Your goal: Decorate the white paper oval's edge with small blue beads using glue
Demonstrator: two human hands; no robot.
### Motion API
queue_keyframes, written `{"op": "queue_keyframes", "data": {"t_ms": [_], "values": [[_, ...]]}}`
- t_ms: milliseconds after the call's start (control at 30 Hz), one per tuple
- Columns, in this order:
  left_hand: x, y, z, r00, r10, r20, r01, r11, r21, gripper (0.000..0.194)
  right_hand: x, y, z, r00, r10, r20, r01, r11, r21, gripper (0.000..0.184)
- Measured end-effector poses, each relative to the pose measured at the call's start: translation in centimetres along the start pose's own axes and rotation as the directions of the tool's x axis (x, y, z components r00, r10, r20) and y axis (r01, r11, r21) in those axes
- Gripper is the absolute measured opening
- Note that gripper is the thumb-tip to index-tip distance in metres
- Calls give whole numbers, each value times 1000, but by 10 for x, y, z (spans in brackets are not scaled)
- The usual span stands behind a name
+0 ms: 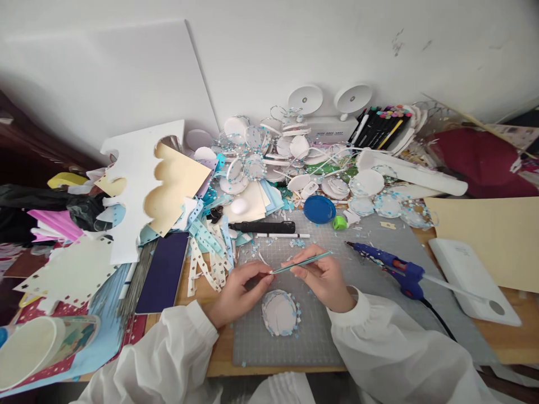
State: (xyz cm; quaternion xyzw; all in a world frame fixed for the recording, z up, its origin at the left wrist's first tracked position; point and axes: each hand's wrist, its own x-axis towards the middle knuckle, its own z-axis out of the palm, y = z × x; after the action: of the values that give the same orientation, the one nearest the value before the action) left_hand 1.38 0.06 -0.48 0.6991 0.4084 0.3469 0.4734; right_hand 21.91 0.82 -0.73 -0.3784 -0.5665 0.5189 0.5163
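My right hand (324,280) is closed on a pair of teal tweezers (312,260), held aslant with the tips pointing left. Those tips meet the fingertips of my left hand (238,292), which pinches something small and pale that I cannot make out. Just below both hands, a white round disc (280,315) edged with small blue and white bits lies flat on the grey cutting mat (320,336). Neither hand touches the disc.
A blue glue gun (391,264) with its cord lies at right, beside a white flat device (474,280). Beyond my hands are a blue lid (319,209), a black pen-like tool (263,227) and piled white discs (252,163). Paper strips (206,252) and a plastic cup (46,348) occupy the left.
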Motion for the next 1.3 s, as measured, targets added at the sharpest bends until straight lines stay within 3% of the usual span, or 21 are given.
{"op": "queue_keyframes", "data": {"t_ms": [467,900,1133,1300], "values": [[0,1,-2,998,52,22,-51,997,-52,16,0,3,0,998,50,-48,-44,992,116,11],[-3,-1,0,999,1,-40,-5,994,-105,19,0,4,-1,992,123,-17,-122,992,37,19],[1,2,-1,1000,-2,-7,2,1000,-26,18,1,1,0,992,122,12,-123,986,115,14],[1,0,-1,1000,14,-11,-14,1000,-3,17,1,2,0,987,157,-29,-153,983,103,20]]}}
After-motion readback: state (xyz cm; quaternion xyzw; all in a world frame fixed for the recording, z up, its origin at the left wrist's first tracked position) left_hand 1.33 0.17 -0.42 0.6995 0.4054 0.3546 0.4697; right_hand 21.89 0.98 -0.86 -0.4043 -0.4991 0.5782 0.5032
